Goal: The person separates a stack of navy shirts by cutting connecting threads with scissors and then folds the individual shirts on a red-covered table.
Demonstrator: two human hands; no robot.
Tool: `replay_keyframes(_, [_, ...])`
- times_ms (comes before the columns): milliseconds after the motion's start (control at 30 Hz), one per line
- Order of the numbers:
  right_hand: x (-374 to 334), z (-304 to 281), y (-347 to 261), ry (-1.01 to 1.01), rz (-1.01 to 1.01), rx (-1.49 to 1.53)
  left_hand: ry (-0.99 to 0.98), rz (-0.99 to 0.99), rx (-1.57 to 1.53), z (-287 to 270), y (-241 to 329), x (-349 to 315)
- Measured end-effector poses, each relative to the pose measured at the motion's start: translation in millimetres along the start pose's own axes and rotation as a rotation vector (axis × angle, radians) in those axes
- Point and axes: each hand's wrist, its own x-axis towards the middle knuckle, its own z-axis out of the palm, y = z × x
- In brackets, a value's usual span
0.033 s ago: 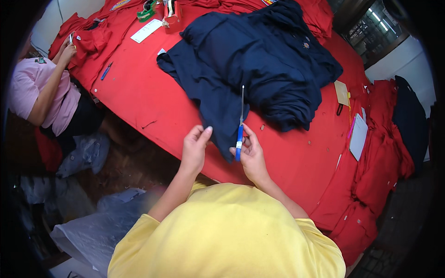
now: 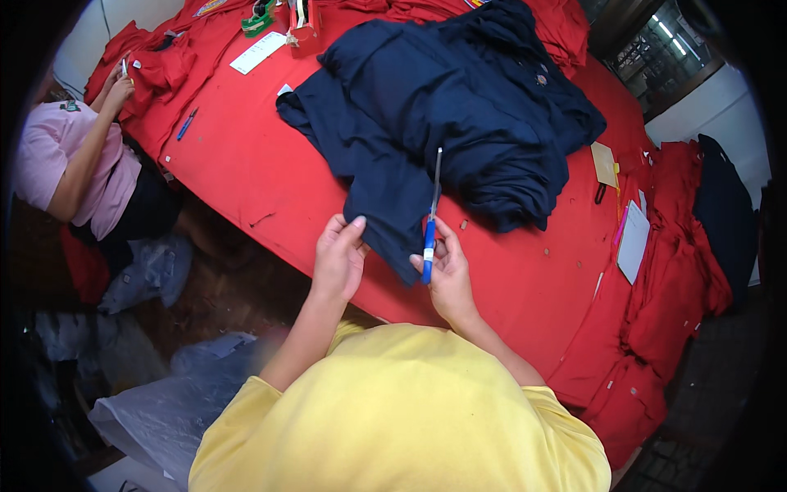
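Observation:
A heap of navy blue garments point(image 2: 467, 115) lies on the red-covered table in front of me. A navy flap point(image 2: 381, 201) runs from it toward the near edge, narrowing to a tip between my hands. My left hand point(image 2: 338, 256) is closed, thumb and fingers pinching the flap's left edge. In my right hand point(image 2: 448, 277), a slim tool with a blue handle point(image 2: 429, 242) is gripped upright. Its long, narrow metal end points away from me over the cloth; its exact kind I cannot make out. Whether the right fingers also touch the cloth is unclear.
Tape dispensers point(image 2: 303, 33) and a white card point(image 2: 258, 52) lie at the far left of the table point(image 2: 254, 156), near a blue pen point(image 2: 188, 124). A co-worker in pink point(image 2: 90, 156) handles red cloth. Red garments point(image 2: 676, 279) and a clipboard point(image 2: 633, 243) are at right; plastic bags point(image 2: 180, 402) lower left.
My left hand has shifted slightly left and up, drawing the flap wider. The blue-handled tool has tilted a little to the right in my right hand.

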Motion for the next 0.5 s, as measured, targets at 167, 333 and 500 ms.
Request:
replay_keyframes(167, [3,1,-14,0.056,0.020,0.135,-0.021,-0.350,-0.230,26,25,-7])
replay_keyframes(333, [-9,-1,-20,0.064,0.051,0.043,-0.042,-0.270,-0.205,33,33,2])
replay_keyframes(500, [-18,-16,-23,0.028,0.062,-0.259,-0.171,-0.191,-0.064,14,27,20])
